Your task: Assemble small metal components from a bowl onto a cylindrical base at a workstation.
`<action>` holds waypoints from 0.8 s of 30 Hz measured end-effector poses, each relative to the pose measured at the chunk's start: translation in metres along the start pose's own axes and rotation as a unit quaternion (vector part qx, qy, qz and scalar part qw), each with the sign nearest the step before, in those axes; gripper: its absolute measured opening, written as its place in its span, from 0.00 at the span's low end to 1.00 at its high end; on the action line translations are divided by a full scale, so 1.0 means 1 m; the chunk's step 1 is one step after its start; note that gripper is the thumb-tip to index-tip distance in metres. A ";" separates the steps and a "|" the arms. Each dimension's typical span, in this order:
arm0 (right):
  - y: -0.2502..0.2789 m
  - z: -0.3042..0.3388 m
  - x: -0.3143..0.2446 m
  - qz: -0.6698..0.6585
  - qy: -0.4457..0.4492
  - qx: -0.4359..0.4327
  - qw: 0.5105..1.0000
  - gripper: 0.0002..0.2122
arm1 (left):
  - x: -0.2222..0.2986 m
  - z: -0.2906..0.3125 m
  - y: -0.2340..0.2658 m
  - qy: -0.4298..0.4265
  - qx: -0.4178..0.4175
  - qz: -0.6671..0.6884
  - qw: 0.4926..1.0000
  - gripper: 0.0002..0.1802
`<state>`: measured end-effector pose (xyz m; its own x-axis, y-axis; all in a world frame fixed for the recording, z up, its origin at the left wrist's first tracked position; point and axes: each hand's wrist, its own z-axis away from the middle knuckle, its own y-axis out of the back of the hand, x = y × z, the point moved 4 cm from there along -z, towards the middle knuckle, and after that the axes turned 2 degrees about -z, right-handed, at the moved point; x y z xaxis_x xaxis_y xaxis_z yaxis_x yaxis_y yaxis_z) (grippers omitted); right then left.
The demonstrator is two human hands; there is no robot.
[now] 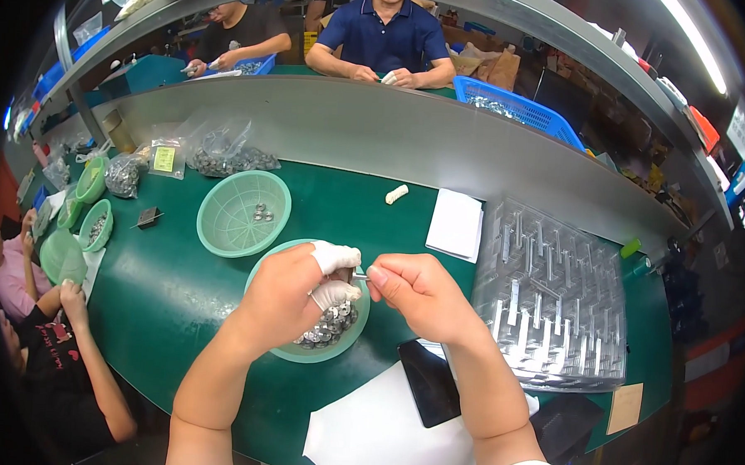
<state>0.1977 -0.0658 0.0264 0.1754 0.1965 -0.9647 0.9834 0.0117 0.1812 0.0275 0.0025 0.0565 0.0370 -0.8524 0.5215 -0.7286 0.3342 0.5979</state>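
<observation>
Your left hand has its grip closed on one small dark block, with two white finger covers on its digits. Your right hand pinches one thin metal pin between thumb and forefinger, at the block's right side; you can't tell from here how far the pin goes in. Both are held above one pale-green basket containing many metal pieces, too crowded to count.

Just beyond it on the green surface is one wider basket with a few small pieces inside. Away to your left sits one loose block with a thin rod through it. Behind the wider basket you have one bag of metal parts, and further left one labelled bag.

Ahead of you lie one loose white finger cover and one pile of white paper. To your right stands one stack of clear trays; near your right forearm lies one black tablet-like device.
</observation>
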 end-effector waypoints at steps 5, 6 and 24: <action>-0.004 0.001 -0.003 -0.058 -0.049 -0.044 0.996 0.14 | -0.002 0.004 -0.002 -0.141 0.021 -0.107 0.984 0.22; -0.005 0.001 -0.004 -0.055 -0.040 -0.039 0.997 0.14 | -0.003 0.004 -0.003 -0.141 0.023 -0.105 0.984 0.21; -0.011 0.005 -0.028 0.283 0.118 0.157 0.939 0.03 | -0.045 0.017 -0.038 0.385 -0.034 0.491 0.781 0.35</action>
<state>0.1826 -0.0760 0.0510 0.6947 0.2960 -0.6556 0.7081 -0.4419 0.5507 0.0423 0.0213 -0.0002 -0.0970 0.3138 0.9445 -0.6270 0.7178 -0.3029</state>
